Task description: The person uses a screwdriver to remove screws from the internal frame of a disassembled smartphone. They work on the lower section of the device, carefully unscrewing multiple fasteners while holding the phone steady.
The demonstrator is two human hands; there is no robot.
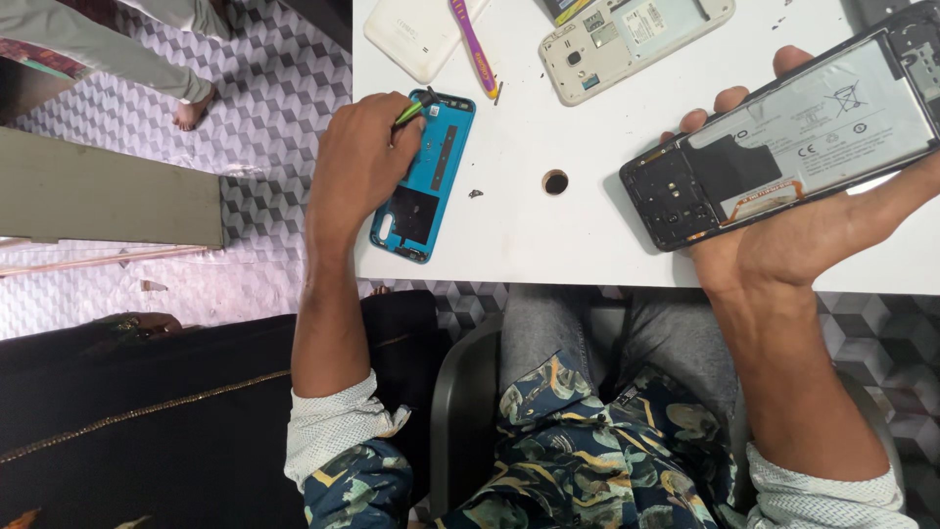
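The right hand [783, 245] cradles an opened phone [783, 137] above the table's [519, 235] front edge, fingers curled around its far side. With only an open palm under it, a tilt could tip it off. The left hand [357, 162] is closed on a green tool [416, 106] over the blue cover [423, 176] at the table's left edge; a nudge could push that cover off.
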